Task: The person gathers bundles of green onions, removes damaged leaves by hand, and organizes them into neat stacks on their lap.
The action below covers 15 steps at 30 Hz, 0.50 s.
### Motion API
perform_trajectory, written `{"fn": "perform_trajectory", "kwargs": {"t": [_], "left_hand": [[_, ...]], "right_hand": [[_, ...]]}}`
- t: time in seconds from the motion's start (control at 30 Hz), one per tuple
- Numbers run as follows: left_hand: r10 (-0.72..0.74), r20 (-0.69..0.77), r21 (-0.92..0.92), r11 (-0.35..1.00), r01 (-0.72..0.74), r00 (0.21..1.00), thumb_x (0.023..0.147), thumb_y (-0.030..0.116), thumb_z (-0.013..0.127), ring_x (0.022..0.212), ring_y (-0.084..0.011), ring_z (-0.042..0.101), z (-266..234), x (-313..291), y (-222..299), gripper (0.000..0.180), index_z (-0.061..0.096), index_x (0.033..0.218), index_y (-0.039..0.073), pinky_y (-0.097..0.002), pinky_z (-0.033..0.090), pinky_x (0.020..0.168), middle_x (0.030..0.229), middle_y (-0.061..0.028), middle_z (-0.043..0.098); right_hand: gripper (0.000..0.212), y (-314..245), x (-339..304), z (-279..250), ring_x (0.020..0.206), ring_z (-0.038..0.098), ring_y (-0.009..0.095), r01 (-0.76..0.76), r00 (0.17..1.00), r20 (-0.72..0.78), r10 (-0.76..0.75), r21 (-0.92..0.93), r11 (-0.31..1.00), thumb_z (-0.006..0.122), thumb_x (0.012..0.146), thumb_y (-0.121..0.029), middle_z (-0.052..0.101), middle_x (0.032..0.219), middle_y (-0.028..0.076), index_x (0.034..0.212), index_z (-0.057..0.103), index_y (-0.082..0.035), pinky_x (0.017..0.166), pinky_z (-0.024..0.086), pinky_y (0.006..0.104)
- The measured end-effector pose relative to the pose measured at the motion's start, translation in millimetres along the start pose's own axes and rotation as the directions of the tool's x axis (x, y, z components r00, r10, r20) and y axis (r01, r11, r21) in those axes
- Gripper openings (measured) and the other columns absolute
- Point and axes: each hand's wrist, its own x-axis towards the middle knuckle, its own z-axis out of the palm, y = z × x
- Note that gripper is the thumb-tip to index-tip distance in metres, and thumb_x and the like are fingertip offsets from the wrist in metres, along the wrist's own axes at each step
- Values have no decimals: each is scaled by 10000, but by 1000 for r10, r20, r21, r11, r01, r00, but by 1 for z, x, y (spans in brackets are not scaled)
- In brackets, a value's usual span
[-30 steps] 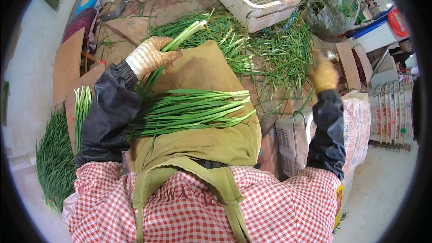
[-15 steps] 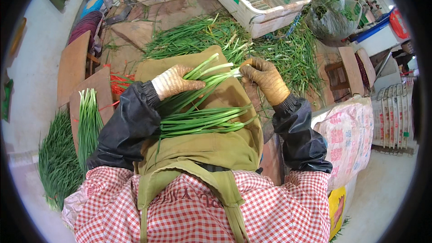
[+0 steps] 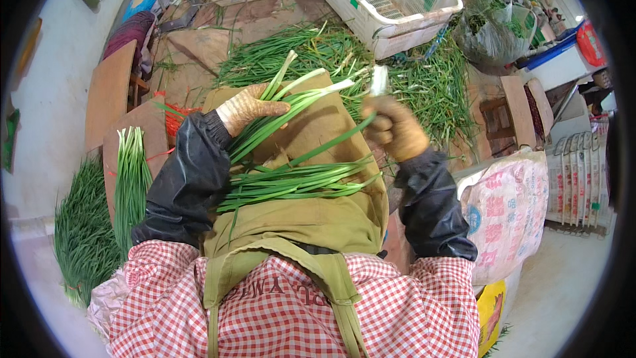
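My gloved left hand (image 3: 250,109) is closed round a small bunch of Chinese chives (image 3: 308,105), whose pale stem ends point up and to the right. My gloved right hand (image 3: 399,131), smeared by motion, pinches a single chive stalk (image 3: 336,139), its green leaf trailing down to the left over my lap. A blurred whitish piece (image 3: 379,81) stands up just above the right fingers; I cannot make out what it is. More chives (image 3: 301,179) lie across the olive apron (image 3: 298,215) on my lap, below both hands.
Loose chives (image 3: 285,53) cover the ground ahead. Beyond stand two white plastic crates (image 3: 414,26). A chive bundle (image 3: 132,179) rests on a board at left, beside a larger dark green bundle (image 3: 86,225). A printed sack (image 3: 507,212) stands at right, below a wooden stool (image 3: 517,113).
My right hand has moved down and slightly right, away from the bunch's stem ends, with a stalk in it. My left hand with its bunch has shifted slightly left.
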Motion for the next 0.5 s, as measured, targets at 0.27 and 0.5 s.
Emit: {"fn": "perform_trajectory", "kwargs": {"t": [0.27,0.5], "left_hand": [[-56,73,-116,991,64,996,872,294,626,596,-97,573,9,9,12,350,552,1087,29,-213,452,490,781,-38,595],[-170,385,-285,913,292,907,929,280,529,539,-118,579,17,20,3,329,574,1080,-9,-203,455,411,868,-93,638]], "right_hand": [[356,-46,-20,-95,743,607,115,-84,732,-293,-616,-935,344,554,873,-151,656,836,44,1217,549,-61,635,480,257],[243,13,27,38,608,564,78,297,954,188,-235,-467,833,575,899,-142,653,791,39,1104,588,-13,540,424,178]]}}
